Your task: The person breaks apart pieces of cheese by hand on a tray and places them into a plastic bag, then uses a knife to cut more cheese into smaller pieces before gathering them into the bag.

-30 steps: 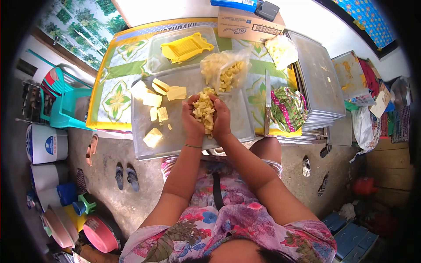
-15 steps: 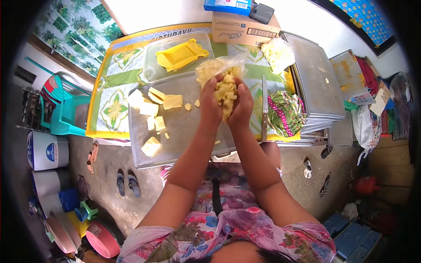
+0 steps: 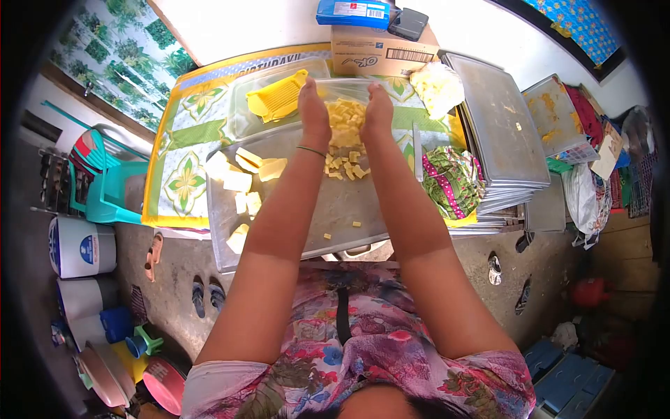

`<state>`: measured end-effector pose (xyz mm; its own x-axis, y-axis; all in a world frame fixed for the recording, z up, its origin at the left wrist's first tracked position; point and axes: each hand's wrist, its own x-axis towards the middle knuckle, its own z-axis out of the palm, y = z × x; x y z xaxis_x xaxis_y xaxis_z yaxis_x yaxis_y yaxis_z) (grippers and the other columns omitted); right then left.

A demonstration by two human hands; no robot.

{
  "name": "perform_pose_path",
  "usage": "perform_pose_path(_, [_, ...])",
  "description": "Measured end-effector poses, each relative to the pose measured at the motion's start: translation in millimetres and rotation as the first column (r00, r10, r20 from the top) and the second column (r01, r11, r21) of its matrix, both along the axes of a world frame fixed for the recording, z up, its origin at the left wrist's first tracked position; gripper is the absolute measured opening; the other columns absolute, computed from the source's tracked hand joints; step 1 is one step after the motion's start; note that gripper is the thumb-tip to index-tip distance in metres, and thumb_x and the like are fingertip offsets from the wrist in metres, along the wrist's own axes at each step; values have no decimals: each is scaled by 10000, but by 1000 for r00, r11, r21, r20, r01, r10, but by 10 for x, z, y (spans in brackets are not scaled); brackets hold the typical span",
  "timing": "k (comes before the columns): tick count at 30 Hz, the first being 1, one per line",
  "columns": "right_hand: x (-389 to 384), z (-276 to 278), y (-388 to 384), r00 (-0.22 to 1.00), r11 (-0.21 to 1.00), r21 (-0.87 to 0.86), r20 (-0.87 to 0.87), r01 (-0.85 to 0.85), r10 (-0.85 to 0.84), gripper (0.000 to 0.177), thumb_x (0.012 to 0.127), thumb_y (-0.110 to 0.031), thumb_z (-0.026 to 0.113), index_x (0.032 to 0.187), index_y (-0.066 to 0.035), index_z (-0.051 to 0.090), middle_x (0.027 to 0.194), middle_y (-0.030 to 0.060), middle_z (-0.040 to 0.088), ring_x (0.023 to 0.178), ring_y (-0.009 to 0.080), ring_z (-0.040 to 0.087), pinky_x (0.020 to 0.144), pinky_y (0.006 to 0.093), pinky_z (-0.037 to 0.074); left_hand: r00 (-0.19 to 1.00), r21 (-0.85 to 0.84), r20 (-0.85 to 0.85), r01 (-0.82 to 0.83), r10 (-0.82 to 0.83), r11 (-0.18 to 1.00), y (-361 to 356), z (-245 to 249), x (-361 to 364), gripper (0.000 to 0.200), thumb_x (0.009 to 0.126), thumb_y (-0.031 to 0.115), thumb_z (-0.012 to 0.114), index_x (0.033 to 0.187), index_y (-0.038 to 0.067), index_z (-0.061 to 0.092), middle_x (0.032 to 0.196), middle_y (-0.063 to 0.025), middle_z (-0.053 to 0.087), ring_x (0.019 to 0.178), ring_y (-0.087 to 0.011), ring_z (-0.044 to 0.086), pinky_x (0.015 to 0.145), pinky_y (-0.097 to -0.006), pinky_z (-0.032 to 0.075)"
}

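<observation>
A clear plastic bag (image 3: pixel 343 89) stretches between my hands, with many small pale-yellow cubes (image 3: pixel 345 115) inside. My left hand (image 3: pixel 314 115) grips its left side, and my right hand (image 3: pixel 377 112) grips the right; the fingertips are partly hidden. Loose yellow pieces (image 3: pixel 347 166) lie below the bag on the metal tray (image 3: pixel 293 230). Larger yellow slabs (image 3: pixel 237 180) sit at the tray's left, partly behind my left forearm. A long knife (image 3: pixel 418 150) lies just right of my right forearm.
Behind the tray is a clear container (image 3: pixel 241 105) with a yellow slotted slicer (image 3: pixel 278 96). A cardboard box (image 3: pixel 363 52) stands at the back. To the right are another bag of yellow pieces (image 3: pixel 438 89), a green patterned cloth (image 3: pixel 453 181) and stacked metal trays (image 3: pixel 488 115).
My hands, earlier cupped together around a heap of cubes, have moved apart and forward to the bag's sides. The cubes are now in the bag, with some loose on the tray.
</observation>
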<state>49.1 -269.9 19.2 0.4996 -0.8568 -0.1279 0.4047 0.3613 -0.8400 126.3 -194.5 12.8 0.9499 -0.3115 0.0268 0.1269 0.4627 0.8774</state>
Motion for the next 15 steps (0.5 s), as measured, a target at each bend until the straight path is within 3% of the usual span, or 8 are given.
perform_pose_path(1, [-18,29,-45,999,1000,-18,-34,23,-24,292,905,-177,452,1098,9,567,1044,75,559,949,180,482,880,316,385,1000,20,-7,15,-14,1000,40,38,26,461,973,388,404,1047,-44,549,1013,-84,545,929,-164,513,856,-310,422])
perform_pose_path(4, [66,-32,-173,991,993,35,64,116,-118,108,849,-199,562,821,-95,561,760,-35,389,728,103,359,692,251,308,999,122,41,27,-32,992,83,218,-74,551,974,439,381,1133,-69,523,1115,-109,526,991,-171,491,905,-302,389])
perform_pose_path(7, [-70,324,-63,985,984,146,126,100,-119,145,863,-224,561,914,-90,583,782,-28,423,764,101,390,725,229,311,997,109,47,59,-65,992,159,424,-189,631,968,485,369,1256,-70,458,1216,-134,503,1047,-184,492,936,-298,378])
perform_pose_path(8, [-86,303,-78,990,994,105,138,19,-34,162,872,-224,559,939,-79,583,803,-20,451,771,99,411,727,230,327,996,82,39,79,-83,993,175,454,-195,655,966,498,366,1291,-67,434,1243,-140,495,1063,-187,491,945,-298,375])
perform_pose_path(10, [-213,204,-158,980,990,22,145,-141,136,198,889,-223,554,989,-55,583,844,-3,507,784,95,454,730,233,358,951,-67,-208,220,-229,973,40,-242,426,680,960,518,364,1312,-63,406,1260,-140,478,1082,-191,489,952,-319,380])
perform_pose_path(12, [-488,221,-88,947,952,-24,92,-306,307,221,906,-211,541,1030,-32,577,905,24,552,810,104,502,744,247,406,945,-75,-224,227,-238,971,62,-304,468,676,953,534,360,1279,-54,429,1239,-146,492,1108,-204,489,977,-337,369])
perform_pose_path(14, [-725,27,-168,888,886,-104,48,-452,458,239,922,-169,516,1084,0,567,979,66,596,843,132,563,766,281,475,993,75,-28,114,-112,991,360,153,-144,654,947,548,355,1191,-39,502,1178,-159,537,1141,-228,492,1020,-352,343])
perform_pose_path(15, [-817,-90,-160,903,894,-131,-45,-429,427,264,911,-177,537,1098,7,564,986,75,599,872,153,567,786,291,474,988,24,-62,140,-139,990,414,152,-155,609,950,533,354,1128,-24,523,1106,-151,558,1082,-230,515,995,-361,367])
